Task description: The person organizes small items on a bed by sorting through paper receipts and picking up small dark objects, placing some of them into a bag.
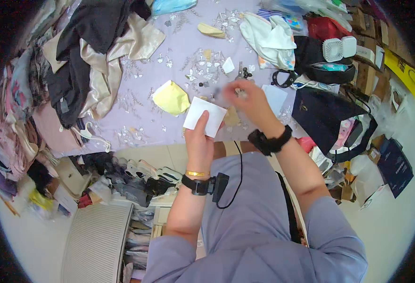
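My left hand [199, 142] is closed on a white paper square [206, 114], thumb flat on its face, above the table's near edge. My right hand [254, 104] is to the right of the square, with fingertips smeared by motion; whether they pinch anything is unclear. Just beyond the right hand lie small black bead-like pieces [247, 74] and a slim metal tool, partly covered. A crumpled yellow square [171, 98] rests left of the white one. A pale bluish sheet [275, 97] lies on the table to the right of my right hand.
A lilac patterned cloth [141, 122] covers the table. Clothes [89, 56] heap up at the left, with a white hanger [94, 134]. At the right are a white cloth [268, 40], a small white fan [332, 49] and a dark navy bag [320, 120]. A black cable [240, 174] hangs near my left wrist.
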`<control>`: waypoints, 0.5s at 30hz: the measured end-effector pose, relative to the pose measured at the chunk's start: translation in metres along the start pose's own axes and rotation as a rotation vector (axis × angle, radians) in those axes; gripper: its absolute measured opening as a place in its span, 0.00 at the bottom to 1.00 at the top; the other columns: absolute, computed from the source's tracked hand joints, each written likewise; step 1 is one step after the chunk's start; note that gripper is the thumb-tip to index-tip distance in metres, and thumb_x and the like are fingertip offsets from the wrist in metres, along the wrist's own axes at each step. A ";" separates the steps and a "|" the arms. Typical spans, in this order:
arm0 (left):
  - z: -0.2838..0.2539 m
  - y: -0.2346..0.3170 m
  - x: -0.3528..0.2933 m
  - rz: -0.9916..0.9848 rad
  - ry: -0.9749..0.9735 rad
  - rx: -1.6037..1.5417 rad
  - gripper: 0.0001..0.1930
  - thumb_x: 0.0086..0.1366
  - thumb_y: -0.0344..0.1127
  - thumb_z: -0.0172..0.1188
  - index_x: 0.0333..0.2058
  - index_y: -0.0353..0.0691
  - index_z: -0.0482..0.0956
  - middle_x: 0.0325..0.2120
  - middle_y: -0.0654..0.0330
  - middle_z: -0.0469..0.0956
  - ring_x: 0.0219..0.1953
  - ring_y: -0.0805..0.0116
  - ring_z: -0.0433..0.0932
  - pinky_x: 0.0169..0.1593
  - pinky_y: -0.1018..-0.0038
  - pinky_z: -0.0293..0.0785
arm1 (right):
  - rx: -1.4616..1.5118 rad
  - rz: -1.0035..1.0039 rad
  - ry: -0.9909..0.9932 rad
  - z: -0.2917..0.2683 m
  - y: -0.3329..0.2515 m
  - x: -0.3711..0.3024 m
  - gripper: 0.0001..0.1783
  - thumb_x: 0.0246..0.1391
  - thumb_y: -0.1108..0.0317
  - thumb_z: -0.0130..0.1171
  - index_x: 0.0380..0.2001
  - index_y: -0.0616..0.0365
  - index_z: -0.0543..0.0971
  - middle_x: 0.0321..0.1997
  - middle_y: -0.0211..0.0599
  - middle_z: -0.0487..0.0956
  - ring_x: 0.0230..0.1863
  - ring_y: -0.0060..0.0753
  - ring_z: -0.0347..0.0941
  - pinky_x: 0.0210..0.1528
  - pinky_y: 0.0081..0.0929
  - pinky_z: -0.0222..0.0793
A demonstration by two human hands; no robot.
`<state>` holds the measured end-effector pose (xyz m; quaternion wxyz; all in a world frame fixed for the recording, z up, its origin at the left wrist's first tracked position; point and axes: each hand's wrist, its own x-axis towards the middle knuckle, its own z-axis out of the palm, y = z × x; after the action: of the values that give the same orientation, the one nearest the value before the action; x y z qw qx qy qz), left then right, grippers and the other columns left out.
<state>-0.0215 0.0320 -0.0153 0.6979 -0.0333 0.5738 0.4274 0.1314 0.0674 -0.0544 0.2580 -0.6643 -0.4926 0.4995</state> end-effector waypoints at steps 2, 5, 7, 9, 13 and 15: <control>-0.002 -0.006 0.002 0.008 0.010 -0.007 0.19 0.60 0.30 0.53 0.50 0.34 0.65 0.42 0.57 0.72 0.42 0.65 0.74 0.40 0.68 0.76 | 0.093 0.078 -0.108 -0.006 -0.021 -0.019 0.18 0.42 0.59 0.64 0.33 0.60 0.75 0.33 0.41 0.76 0.36 0.37 0.73 0.39 0.28 0.66; 0.003 -0.014 0.001 -0.007 -0.006 0.017 0.18 0.59 0.28 0.54 0.49 0.34 0.66 0.43 0.57 0.72 0.42 0.66 0.75 0.41 0.71 0.76 | 0.144 0.115 -0.169 -0.018 -0.025 -0.034 0.12 0.46 0.65 0.61 0.30 0.62 0.75 0.31 0.30 0.74 0.35 0.20 0.68 0.39 0.20 0.64; 0.009 -0.017 -0.002 -0.022 -0.031 0.053 0.18 0.59 0.28 0.55 0.49 0.34 0.67 0.43 0.57 0.72 0.42 0.67 0.74 0.41 0.72 0.76 | 0.294 0.273 -0.263 -0.025 -0.013 -0.039 0.13 0.45 0.65 0.63 0.31 0.61 0.75 0.32 0.29 0.74 0.35 0.19 0.68 0.39 0.18 0.63; 0.013 -0.019 -0.005 -0.039 -0.052 0.108 0.19 0.61 0.30 0.53 0.51 0.36 0.64 0.43 0.57 0.72 0.44 0.65 0.74 0.44 0.71 0.74 | 0.355 0.248 -0.250 -0.032 -0.006 -0.045 0.12 0.45 0.66 0.63 0.32 0.61 0.75 0.32 0.28 0.74 0.35 0.18 0.68 0.38 0.18 0.63; 0.022 -0.020 -0.013 -0.054 -0.097 0.143 0.18 0.62 0.31 0.52 0.51 0.37 0.64 0.43 0.56 0.72 0.44 0.64 0.74 0.45 0.68 0.75 | 0.453 0.249 -0.142 -0.043 -0.008 -0.057 0.11 0.44 0.65 0.63 0.29 0.60 0.76 0.33 0.31 0.75 0.36 0.22 0.70 0.41 0.21 0.64; 0.025 -0.020 -0.016 -0.115 -0.168 0.055 0.19 0.61 0.30 0.53 0.50 0.35 0.63 0.43 0.55 0.72 0.45 0.61 0.74 0.45 0.63 0.75 | 0.356 0.159 -0.014 -0.049 -0.019 -0.063 0.10 0.43 0.67 0.63 0.30 0.59 0.76 0.34 0.31 0.74 0.37 0.25 0.70 0.41 0.22 0.64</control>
<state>0.0105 0.0238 -0.0020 0.7678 -0.0111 0.5217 0.3718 0.1678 0.0245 0.0055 0.3278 -0.6416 -0.3442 0.6020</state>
